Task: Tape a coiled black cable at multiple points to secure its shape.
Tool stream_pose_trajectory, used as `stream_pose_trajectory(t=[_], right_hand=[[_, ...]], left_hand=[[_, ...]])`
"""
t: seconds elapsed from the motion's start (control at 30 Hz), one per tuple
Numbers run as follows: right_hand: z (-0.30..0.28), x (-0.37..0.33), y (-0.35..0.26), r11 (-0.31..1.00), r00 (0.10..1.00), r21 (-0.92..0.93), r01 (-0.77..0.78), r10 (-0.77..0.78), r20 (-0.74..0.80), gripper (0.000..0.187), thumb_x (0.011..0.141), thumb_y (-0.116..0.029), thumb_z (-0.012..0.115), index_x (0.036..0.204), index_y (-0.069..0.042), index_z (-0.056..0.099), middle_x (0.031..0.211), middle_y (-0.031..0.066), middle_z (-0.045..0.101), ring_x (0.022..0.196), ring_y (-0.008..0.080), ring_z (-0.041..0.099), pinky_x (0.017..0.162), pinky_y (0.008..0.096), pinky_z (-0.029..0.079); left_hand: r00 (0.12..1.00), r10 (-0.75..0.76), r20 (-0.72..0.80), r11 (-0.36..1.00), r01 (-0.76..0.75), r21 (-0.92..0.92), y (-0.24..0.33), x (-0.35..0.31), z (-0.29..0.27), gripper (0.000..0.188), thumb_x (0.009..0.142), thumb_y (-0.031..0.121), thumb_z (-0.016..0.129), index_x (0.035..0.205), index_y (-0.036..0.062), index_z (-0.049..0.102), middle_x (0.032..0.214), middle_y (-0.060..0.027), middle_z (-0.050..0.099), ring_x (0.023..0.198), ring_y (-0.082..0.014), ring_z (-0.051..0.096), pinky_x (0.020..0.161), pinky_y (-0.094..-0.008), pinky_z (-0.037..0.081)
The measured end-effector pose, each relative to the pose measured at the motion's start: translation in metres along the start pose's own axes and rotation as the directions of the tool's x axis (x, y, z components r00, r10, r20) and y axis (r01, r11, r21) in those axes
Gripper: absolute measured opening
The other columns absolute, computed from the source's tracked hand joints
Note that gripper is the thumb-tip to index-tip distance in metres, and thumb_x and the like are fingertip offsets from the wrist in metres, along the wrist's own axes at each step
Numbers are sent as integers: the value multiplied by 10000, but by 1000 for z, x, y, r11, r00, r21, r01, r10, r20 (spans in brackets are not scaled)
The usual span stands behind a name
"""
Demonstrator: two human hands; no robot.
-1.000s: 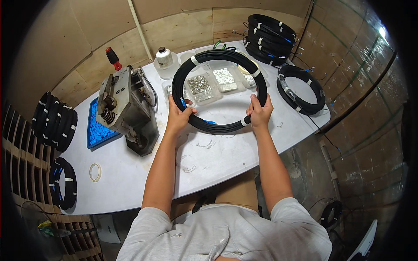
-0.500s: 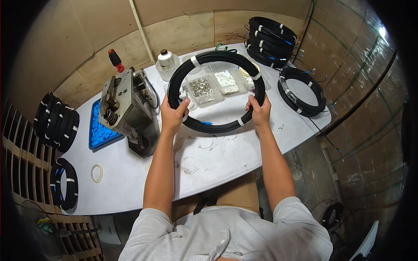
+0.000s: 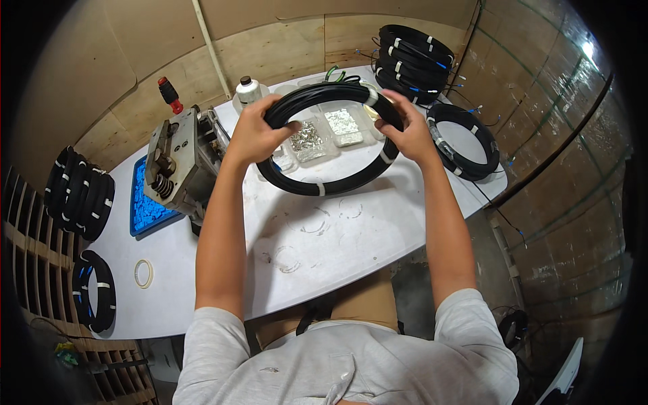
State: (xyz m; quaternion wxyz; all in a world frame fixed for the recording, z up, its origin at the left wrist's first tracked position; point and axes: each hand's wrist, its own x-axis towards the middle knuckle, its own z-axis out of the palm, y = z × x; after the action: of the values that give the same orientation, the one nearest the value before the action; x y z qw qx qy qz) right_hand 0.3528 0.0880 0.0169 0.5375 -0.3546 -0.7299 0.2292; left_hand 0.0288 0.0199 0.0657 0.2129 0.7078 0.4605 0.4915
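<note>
A coil of black cable (image 3: 351,186), bound with white tape bands, is held up over the table between my two hands. My left hand (image 3: 260,135) grips the coil's left side, thumb on the inner edge and fingers round the outside. On the opposite side, my right hand (image 3: 410,131) is closed round the coil in the same way. Through the ring show clear plastic boxes, one of small metal pieces (image 3: 307,140) and one of whitish pieces (image 3: 342,121). A little blue shows on the coil's inside near my left hand.
A metal press (image 3: 179,158) stands left beside a blue tray (image 3: 138,226) of blue pieces. A tape roll (image 3: 138,273) lies on the white table (image 3: 337,260). More cable coils stand at the left (image 3: 79,196), back right (image 3: 412,64) and right (image 3: 466,142). Behind is a white bottle (image 3: 248,91).
The coil has turned in my hands, so its tape bands sit in new places. Both hands have shifted up along its sides, and the coil now tilts flatter.
</note>
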Motion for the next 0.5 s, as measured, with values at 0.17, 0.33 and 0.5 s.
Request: stream_pose_trajectory(t=[0.17,0.33,0.5], right_hand=[[8,-13,4,923,965,284,-259,236,113,175,897,-47,683,1070,-29,657,812,7,665,637,81,594,580,252,501],[10,-18,12,902,955,321,-289,297,22,96,912,-99,690,977,-46,643,690,-21,579,518,65,514,484,238,425],[7,-15,14,908,953,300,-294,304,12,109,914,-114,691,982,-41,647,698,-16,590,515,69,514,482,243,427]], left_hand=[[990,102,-92,995,-102,9,-26,10,10,610,758,230,900,1258,21,618,995,-76,719,886,-149,661,830,-297,527],[887,-433,-162,835,327,-443,-94,-59,48,491,853,236,846,1210,17,590,1007,-66,691,905,-111,644,817,-268,526],[844,-447,-297,832,270,-484,-79,-52,80,283,854,149,801,1039,33,620,832,-23,640,752,-117,619,679,-257,465]])
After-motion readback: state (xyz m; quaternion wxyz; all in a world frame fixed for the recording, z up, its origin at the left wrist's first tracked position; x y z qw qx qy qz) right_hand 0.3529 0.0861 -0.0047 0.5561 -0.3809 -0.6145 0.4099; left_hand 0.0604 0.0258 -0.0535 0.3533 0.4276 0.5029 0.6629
